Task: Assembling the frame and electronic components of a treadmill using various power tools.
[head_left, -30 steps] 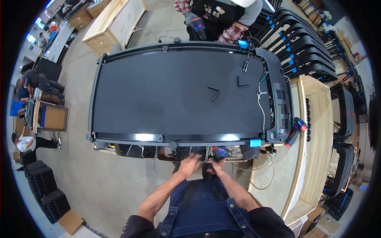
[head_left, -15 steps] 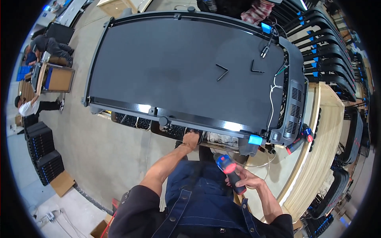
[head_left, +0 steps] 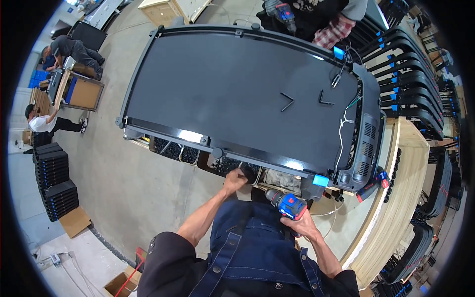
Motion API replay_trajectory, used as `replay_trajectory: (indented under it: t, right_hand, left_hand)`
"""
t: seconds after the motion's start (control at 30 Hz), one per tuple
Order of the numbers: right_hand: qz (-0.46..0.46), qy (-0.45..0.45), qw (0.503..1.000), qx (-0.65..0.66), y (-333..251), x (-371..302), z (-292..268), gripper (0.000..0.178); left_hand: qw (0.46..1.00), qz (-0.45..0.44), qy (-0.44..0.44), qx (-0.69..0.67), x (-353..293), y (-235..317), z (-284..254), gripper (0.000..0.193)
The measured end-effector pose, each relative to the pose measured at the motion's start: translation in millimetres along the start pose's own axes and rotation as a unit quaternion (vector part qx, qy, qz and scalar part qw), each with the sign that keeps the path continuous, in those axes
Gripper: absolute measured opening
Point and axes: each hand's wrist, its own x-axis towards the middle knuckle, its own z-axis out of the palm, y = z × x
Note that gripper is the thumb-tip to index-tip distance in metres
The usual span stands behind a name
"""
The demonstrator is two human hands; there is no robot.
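Note:
My right hand (head_left: 303, 225) grips a blue, red and black cordless drill (head_left: 291, 205), its chuck pointing up and left. My left hand (head_left: 234, 181) is at the near edge of a bin of small black hardware (head_left: 228, 165), fingers curled together; whatever they may hold is too small to make out. Beyond both hands lies a treadmill (head_left: 222, 94) with a broad black deck. Two thin black L-shaped pieces (head_left: 288, 102) rest on its right part. Blue tape (head_left: 320, 180) wraps its near right corner.
More bins (head_left: 170, 148) sit under the treadmill's near edge. A second red and blue power tool (head_left: 374, 184) lies by a wooden crate (head_left: 388, 213) on the right. Across the treadmill, another person's gloved hand holds a drill (head_left: 285, 14). A loose cable plug (head_left: 336, 80) lies at the far right.
My right hand has turned the drill, and its chuck now points more to the left. My left hand has shifted slightly at the bin. The co-worker's drill has come into view.

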Motion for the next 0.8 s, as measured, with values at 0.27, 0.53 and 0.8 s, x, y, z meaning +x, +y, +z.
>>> replay_trajectory:
  t: [0.27,0.53,0.8]
  right_hand:
    - [-0.055,0.002,0.984,0.170,-47.5,-9.1,-9.1,0.042]
    - [-0.154,0.078,0.980,0.095,-70.9,-13.7,-11.0,0.034]
    - [-0.175,0.083,0.976,0.104,-78.2,-10.2,-10.9,0.035]
  left_hand:
    - [0.926,0.019,-0.140,-0.349,-92.3,106.3,-66.7,0.026]
    - [0.820,0.043,-0.188,-0.539,-113.0,179.4,-90.6,0.026]
    - [0.717,-0.007,-0.229,-0.659,-104.0,190.6,-75.0,0.025]
